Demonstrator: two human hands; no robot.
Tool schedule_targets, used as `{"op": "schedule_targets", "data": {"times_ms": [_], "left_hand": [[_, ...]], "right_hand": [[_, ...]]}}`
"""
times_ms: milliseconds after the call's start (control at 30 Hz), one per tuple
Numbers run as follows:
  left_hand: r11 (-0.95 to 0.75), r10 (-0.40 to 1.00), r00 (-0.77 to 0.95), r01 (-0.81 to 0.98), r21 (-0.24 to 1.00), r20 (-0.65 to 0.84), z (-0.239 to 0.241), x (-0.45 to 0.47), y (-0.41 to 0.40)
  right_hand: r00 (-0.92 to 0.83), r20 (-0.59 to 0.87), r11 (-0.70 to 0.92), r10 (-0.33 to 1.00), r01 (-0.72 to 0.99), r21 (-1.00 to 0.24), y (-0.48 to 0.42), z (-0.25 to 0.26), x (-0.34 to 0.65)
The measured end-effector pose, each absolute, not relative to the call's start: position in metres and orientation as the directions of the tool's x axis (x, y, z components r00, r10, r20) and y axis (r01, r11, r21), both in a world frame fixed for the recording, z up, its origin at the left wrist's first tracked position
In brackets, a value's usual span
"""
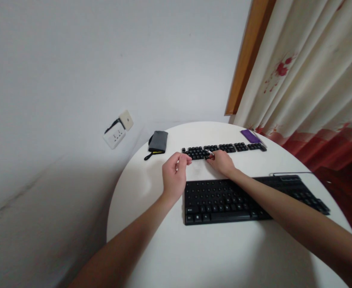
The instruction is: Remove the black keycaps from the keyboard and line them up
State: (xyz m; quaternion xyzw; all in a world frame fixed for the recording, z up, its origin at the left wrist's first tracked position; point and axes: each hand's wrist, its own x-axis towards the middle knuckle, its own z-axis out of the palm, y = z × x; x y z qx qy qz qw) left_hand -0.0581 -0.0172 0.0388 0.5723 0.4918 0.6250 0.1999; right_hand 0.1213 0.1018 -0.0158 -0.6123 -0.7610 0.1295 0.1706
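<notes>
Several loose black keycaps (195, 153) lie in grouped rows across the far part of the white round table (152, 200). My right hand (221, 163) is closed around a thin silver tool (209, 152), which points left over the keycaps. Its fingertips are down at the near edge of the rows, and its forearm crosses above a black keyboard (223, 200). Beside the left end of the keycaps, my left hand (175, 176) is raised with thumb and fingers pinched together. Whatever it may hold is too small to make out.
A grey cloth pouch (158, 141) with a black loop lies at the back left. At the back right rests a purple cloth (250, 136). The keyboard's cable (292, 173) runs off to the right. Behind are a wall with a socket (115, 135) and a curtain (307, 80).
</notes>
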Motion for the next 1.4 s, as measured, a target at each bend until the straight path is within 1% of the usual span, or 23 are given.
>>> {"op": "schedule_targets", "data": {"times_ms": [633, 1000, 1067, 1133, 1267, 1333, 1400], "left_hand": [[-0.405, 0.836, -0.234, 0.346, 0.846, 0.496, 0.032, -0.056, -0.015], [-0.410, 0.832, -0.211, 0.391, 0.824, 0.514, 0.032, -0.055, -0.014], [-0.411, 0.833, -0.208, 0.388, 0.825, 0.513, 0.033, -0.054, -0.014], [-0.411, 0.834, -0.205, 0.386, 0.826, 0.512, 0.033, -0.055, -0.014], [-0.406, 0.840, -0.189, 0.402, 0.821, 0.508, 0.031, -0.054, -0.014], [-0.400, 0.849, -0.169, 0.413, 0.818, 0.500, 0.028, -0.052, -0.014], [-0.395, 0.863, -0.133, 0.421, 0.816, 0.487, 0.025, -0.050, -0.015]], "right_hand": [[-0.177, 0.087, 0.197, 0.980, 0.886, -0.420, 0.105, -0.016, 0.115], [-0.185, 0.118, 0.218, 0.976, 0.869, -0.444, 0.101, -0.010, 0.117], [-0.178, 0.170, 0.240, 0.969, 0.841, -0.485, 0.099, -0.002, 0.122], [-0.159, 0.254, 0.279, 0.954, 0.779, -0.561, 0.095, 0.009, 0.132], [-0.111, 0.385, 0.381, 0.916, 0.538, -0.752, 0.077, 0.031, 0.157], [-0.078, 0.465, 0.447, 0.882, 0.450, -0.773, 0.062, 0.039, 0.170], [-0.056, 0.515, 0.486, 0.856, 0.431, -0.761, 0.046, 0.044, 0.183]]}}
